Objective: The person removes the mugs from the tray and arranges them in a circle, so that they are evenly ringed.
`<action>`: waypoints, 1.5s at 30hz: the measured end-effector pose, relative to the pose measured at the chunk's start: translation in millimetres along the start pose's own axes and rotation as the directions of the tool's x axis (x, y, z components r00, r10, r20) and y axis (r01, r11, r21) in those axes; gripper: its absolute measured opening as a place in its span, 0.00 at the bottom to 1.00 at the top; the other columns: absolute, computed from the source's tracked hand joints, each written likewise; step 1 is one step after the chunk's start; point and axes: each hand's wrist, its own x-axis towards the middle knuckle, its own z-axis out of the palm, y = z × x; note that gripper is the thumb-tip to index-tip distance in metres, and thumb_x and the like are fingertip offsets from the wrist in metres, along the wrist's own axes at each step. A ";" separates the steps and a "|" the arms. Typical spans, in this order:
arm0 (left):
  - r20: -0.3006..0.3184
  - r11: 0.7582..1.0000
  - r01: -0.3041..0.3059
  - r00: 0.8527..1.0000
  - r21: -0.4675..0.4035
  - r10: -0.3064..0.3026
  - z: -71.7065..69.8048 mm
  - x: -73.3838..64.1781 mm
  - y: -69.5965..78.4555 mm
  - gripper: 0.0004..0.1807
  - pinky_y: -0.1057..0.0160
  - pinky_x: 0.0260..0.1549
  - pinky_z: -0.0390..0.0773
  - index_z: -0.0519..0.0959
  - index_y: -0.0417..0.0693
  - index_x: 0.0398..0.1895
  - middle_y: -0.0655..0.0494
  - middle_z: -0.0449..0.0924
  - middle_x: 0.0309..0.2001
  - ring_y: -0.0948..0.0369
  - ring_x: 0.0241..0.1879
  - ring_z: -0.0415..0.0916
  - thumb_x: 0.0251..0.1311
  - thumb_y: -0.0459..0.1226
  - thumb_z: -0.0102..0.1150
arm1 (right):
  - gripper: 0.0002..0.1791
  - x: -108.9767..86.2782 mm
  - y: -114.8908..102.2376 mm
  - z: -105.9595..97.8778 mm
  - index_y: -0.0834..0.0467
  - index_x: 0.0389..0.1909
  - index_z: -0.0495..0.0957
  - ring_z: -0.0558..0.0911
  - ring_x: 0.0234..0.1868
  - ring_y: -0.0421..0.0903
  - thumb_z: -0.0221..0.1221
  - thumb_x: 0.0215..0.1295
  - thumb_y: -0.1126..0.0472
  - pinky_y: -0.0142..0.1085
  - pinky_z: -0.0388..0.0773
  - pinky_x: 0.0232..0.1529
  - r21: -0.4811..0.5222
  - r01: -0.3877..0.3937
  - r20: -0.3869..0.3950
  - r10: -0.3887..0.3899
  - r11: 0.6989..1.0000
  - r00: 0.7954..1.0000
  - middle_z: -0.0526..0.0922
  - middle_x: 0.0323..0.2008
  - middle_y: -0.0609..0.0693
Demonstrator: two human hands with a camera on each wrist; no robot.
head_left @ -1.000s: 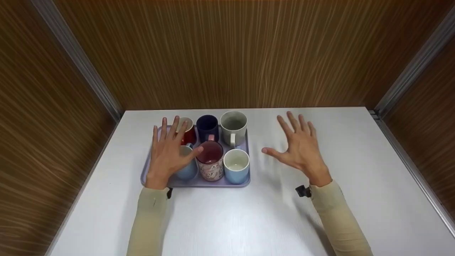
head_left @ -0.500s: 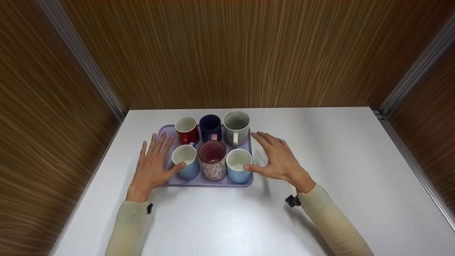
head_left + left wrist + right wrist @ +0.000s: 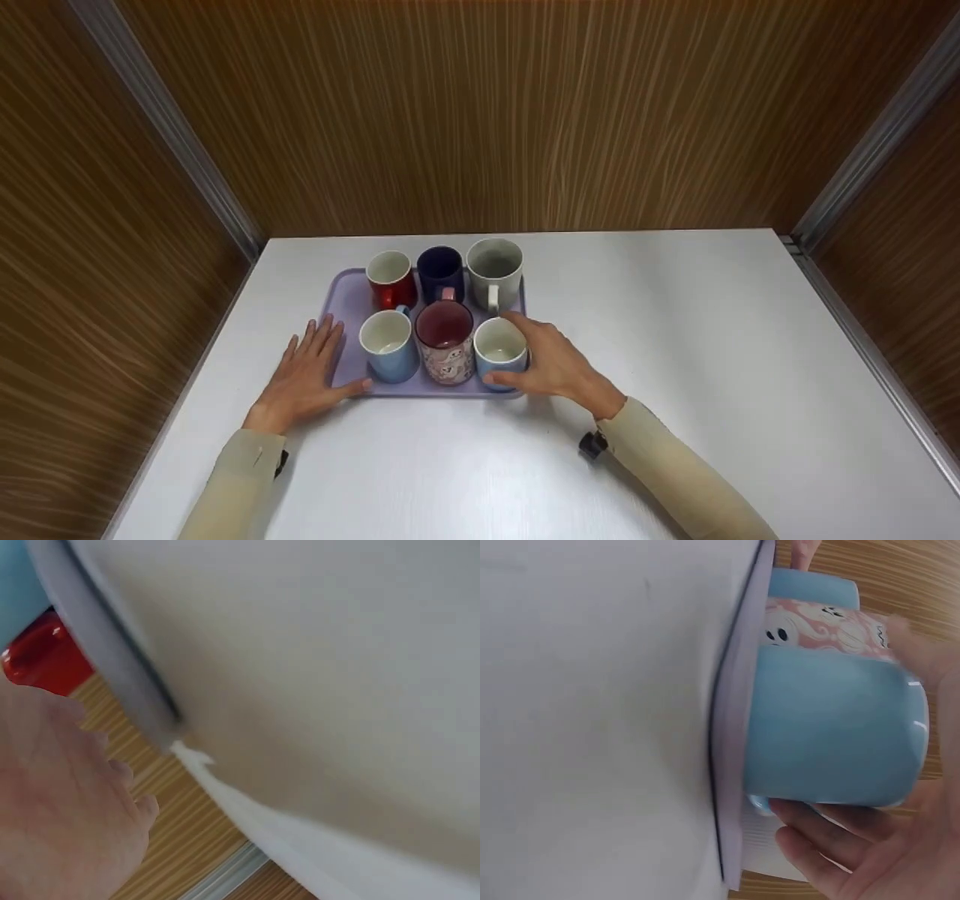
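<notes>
On the lilac tray [image 3: 349,289] stand several mugs in two rows. My right hand [image 3: 553,362] grips the light blue mug [image 3: 832,724] at the front right corner, thumb on its near side and fingers round the far side. That mug is upright, white inside. Left of it are a patterned mug [image 3: 448,363] with a maroon inside and a second light blue mug [image 3: 393,361]. My left hand [image 3: 296,380] lies at the tray's left edge, fingers spread, thumb by the front left corner; it holds nothing.
The back row has a red mug [image 3: 396,289], a navy mug [image 3: 440,271] with a pink handle, and a large pale grey mug [image 3: 494,271]. The white table [image 3: 675,337] is bounded by a wood-grain panel [image 3: 480,112] behind and panels on both sides.
Both hands have come down towards the table. My right hand moved left and took hold of the front right light blue mug; my left hand drew back from over the mugs to the tray's left edge.
</notes>
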 end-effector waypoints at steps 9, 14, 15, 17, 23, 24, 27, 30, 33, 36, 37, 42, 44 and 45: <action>0.066 0.999 0.010 0.998 0.036 -0.012 3.9 -1.5 -6.8 0.67 0.33 0.82 0.44 0.50 0.36 0.86 0.38 0.42 0.87 0.37 0.86 0.40 0.61 0.76 0.54 | 0.50 0.6 6.2 7.4 0.54 0.74 0.72 0.89 0.54 0.53 0.82 0.52 0.44 0.51 0.85 0.55 0.088 -0.005 -0.007 0.006 0.996 1.000 0.89 0.54 0.54; 0.054 0.999 -0.008 0.999 0.046 0.005 8.2 -0.6 -8.7 0.66 0.35 0.83 0.46 0.50 0.33 0.85 0.36 0.42 0.87 0.37 0.86 0.41 0.64 0.75 0.53 | 0.50 1.0 6.0 6.1 0.56 0.75 0.71 0.89 0.54 0.53 0.82 0.52 0.46 0.52 0.85 0.56 0.099 0.004 -0.012 -0.003 0.995 1.000 0.89 0.55 0.54; 0.048 0.999 -0.013 0.999 0.048 0.011 9.4 -0.1 -9.0 0.65 0.36 0.83 0.46 0.50 0.32 0.85 0.36 0.43 0.86 0.37 0.86 0.41 0.64 0.74 0.54 | 0.50 1.0 6.1 5.7 0.56 0.75 0.71 0.89 0.54 0.53 0.82 0.52 0.46 0.51 0.86 0.55 0.095 0.005 -0.014 -0.004 0.995 1.000 0.89 0.55 0.53; 0.037 0.998 -0.025 0.999 0.062 0.023 11.9 0.5 -10.7 0.65 0.37 0.83 0.48 0.50 0.31 0.84 0.35 0.44 0.86 0.37 0.86 0.41 0.65 0.73 0.54 | 0.50 1.0 6.1 5.4 0.56 0.74 0.72 0.89 0.54 0.51 0.82 0.52 0.46 0.50 0.86 0.55 0.088 0.002 -0.018 0.000 0.996 1.000 0.89 0.55 0.52; 0.006 0.994 -0.061 0.998 0.085 0.061 18.6 2.8 -16.9 0.62 0.39 0.83 0.49 0.50 0.31 0.84 0.35 0.45 0.86 0.38 0.86 0.42 0.67 0.71 0.54 | 0.50 0.4 6.6 5.5 0.54 0.74 0.73 0.88 0.53 0.46 0.83 0.51 0.45 0.47 0.86 0.55 0.075 -0.010 -0.029 0.013 0.997 1.000 0.89 0.54 0.48; 0.003 0.994 -0.065 0.998 0.085 0.065 19.5 3.2 -17.8 0.62 0.40 0.83 0.49 0.50 0.31 0.84 0.35 0.45 0.86 0.38 0.86 0.42 0.68 0.71 0.54 | 0.49 0.2 6.6 5.7 0.53 0.73 0.73 0.89 0.53 0.46 0.83 0.51 0.45 0.47 0.86 0.54 0.072 -0.012 -0.031 0.014 0.997 0.999 0.89 0.54 0.49; -0.009 0.993 -0.073 0.997 0.088 0.074 22.2 4.5 -20.7 0.61 0.41 0.83 0.49 0.50 0.30 0.84 0.35 0.44 0.86 0.38 0.86 0.42 0.69 0.70 0.53 | 0.48 0.1 6.1 6.5 0.54 0.73 0.74 0.89 0.52 0.46 0.82 0.51 0.46 0.46 0.86 0.53 0.058 -0.011 -0.043 0.014 0.998 0.999 0.90 0.54 0.49; -0.027 0.993 -0.079 0.996 0.093 0.081 23.8 5.4 -22.6 0.61 0.41 0.83 0.50 0.50 0.29 0.84 0.34 0.45 0.86 0.38 0.86 0.42 0.69 0.69 0.54 | 0.47 1.1 5.4 6.4 0.53 0.71 0.75 0.89 0.50 0.46 0.82 0.51 0.45 0.46 0.86 0.52 0.044 -0.017 -0.057 0.019 0.999 0.998 0.90 0.52 0.49; -0.043 0.993 -0.083 0.995 0.090 0.087 26.2 5.6 -23.7 0.60 0.41 0.83 0.50 0.51 0.29 0.83 0.34 0.45 0.86 0.38 0.86 0.43 0.69 0.68 0.55 | 0.46 2.0 5.3 5.9 0.52 0.69 0.77 0.89 0.49 0.45 0.82 0.48 0.45 0.45 0.86 0.51 0.044 -0.031 -0.071 0.034 0.999 0.997 0.90 0.51 0.48; -0.048 0.992 -0.085 0.995 0.098 0.090 28.3 5.7 -24.3 0.60 0.42 0.84 0.50 0.50 0.29 0.84 0.34 0.44 0.86 0.38 0.86 0.42 0.69 0.68 0.55 | 0.46 3.1 5.0 4.8 0.51 0.67 0.79 0.89 0.49 0.45 0.84 0.46 0.44 0.46 0.86 0.51 0.066 -0.038 -0.076 0.043 0.997 0.996 0.90 0.51 0.47; -0.048 0.991 -0.086 0.995 0.100 0.091 28.6 5.7 -24.4 0.60 0.42 0.84 0.50 0.50 0.29 0.84 0.34 0.44 0.86 0.38 0.86 0.42 0.69 0.68 0.55 | 0.46 3.4 4.6 4.2 0.51 0.67 0.79 0.89 0.49 0.45 0.84 0.46 0.43 0.46 0.86 0.52 0.077 -0.039 -0.075 0.045 0.996 0.996 0.90 0.51 0.47; -0.054 0.991 -0.082 0.995 0.104 0.088 29.7 5.6 -24.8 0.60 0.42 0.84 0.49 0.50 0.30 0.84 0.34 0.44 0.86 0.38 0.86 0.42 0.69 0.68 0.55 | 0.46 4.9 -0.2 -0.3 0.51 0.66 0.79 0.89 0.50 0.44 0.84 0.45 0.40 0.47 0.88 0.52 0.106 -0.035 -0.071 0.042 0.994 0.997 0.90 0.51 0.47; -0.051 0.992 -0.079 0.995 0.099 0.085 30.0 5.9 -24.7 0.60 0.42 0.84 0.49 0.50 0.30 0.84 0.35 0.44 0.86 0.39 0.86 0.41 0.69 0.68 0.55 | 0.47 4.9 -3.3 -3.1 0.51 0.66 0.79 0.89 0.50 0.44 0.84 0.45 0.39 0.47 0.88 0.51 0.108 -0.027 -0.075 0.035 0.994 0.997 0.90 0.51 0.47; -0.047 0.992 -0.079 0.995 0.098 0.083 30.2 6.2 -24.6 0.60 0.42 0.84 0.49 0.50 0.30 0.84 0.35 0.44 0.86 0.39 0.86 0.41 0.69 0.68 0.54 | 0.47 4.8 -5.1 -4.9 0.51 0.66 0.79 0.89 0.50 0.45 0.84 0.45 0.39 0.47 0.88 0.51 0.108 -0.023 -0.079 0.032 0.994 0.996 0.90 0.51 0.47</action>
